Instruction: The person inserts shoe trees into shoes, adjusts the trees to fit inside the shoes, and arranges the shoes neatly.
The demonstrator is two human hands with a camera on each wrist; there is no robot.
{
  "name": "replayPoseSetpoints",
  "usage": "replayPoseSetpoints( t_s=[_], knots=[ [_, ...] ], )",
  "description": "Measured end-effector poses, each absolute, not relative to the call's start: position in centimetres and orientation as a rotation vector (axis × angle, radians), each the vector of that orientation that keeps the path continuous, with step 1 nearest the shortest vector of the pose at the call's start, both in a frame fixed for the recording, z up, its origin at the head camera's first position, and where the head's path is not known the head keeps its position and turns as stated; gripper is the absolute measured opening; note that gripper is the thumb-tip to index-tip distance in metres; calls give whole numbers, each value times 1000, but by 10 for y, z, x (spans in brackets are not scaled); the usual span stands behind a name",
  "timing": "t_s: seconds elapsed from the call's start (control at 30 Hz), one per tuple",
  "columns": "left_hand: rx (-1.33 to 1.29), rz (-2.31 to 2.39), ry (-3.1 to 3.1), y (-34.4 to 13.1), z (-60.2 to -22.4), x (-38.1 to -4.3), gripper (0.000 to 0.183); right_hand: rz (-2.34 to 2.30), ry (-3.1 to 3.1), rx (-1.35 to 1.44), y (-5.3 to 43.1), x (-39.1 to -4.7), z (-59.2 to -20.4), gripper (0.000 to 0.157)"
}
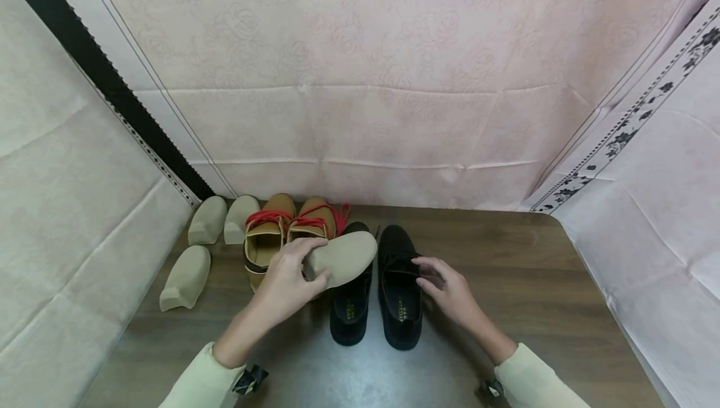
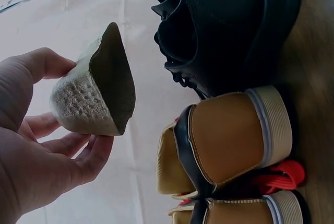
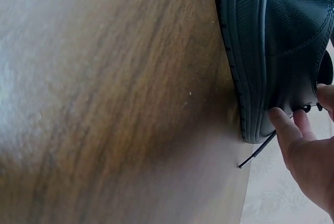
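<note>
Beige, a shoe insert [image 1: 344, 260] appears in the head view, pinched in the left hand [image 1: 289, 277] above the black shoes' [image 1: 397, 244] left one. Left of the black shoes, brown shoes [image 1: 280, 206] and three other inserts [image 1: 188, 273] lie on the worktop [image 1: 489, 242]. The left wrist view shows the held insert hollow, apart from the black shoes. In the right wrist view, the right hand's [image 3: 308, 161] fingers touch the black shoes' right one; whether they grip, I cannot tell.
</note>
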State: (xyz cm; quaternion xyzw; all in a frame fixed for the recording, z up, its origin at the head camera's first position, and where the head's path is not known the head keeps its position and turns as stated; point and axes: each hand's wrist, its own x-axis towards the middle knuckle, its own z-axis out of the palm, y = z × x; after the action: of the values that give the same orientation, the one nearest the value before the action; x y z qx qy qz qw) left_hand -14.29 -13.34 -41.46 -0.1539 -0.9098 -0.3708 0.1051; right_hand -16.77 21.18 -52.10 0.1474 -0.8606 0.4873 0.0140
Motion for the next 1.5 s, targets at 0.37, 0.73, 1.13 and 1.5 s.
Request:
replayPoseSetpoints(
  t_s=[0.37, 0.73, 1.13, 1.5],
  knots=[
    [-611, -1073, -2723, -122, -411, -140, 49, 1527, -2689, 439, 211, -167, -521, 37],
    [-774, -1057, -2763, -109, -407, -136, 49, 1574, -2674, 445, 210, -166, -520, 36],
    [-870, -1048, -2838, -97, -407, -136, 47, 1552, -2678, 453, 212, -169, -521, 37],
    [-894, -1020, -2872, -86, -411, -138, 41, 1549, -2689, 441, 213, -169, -521, 37]
  ],
)
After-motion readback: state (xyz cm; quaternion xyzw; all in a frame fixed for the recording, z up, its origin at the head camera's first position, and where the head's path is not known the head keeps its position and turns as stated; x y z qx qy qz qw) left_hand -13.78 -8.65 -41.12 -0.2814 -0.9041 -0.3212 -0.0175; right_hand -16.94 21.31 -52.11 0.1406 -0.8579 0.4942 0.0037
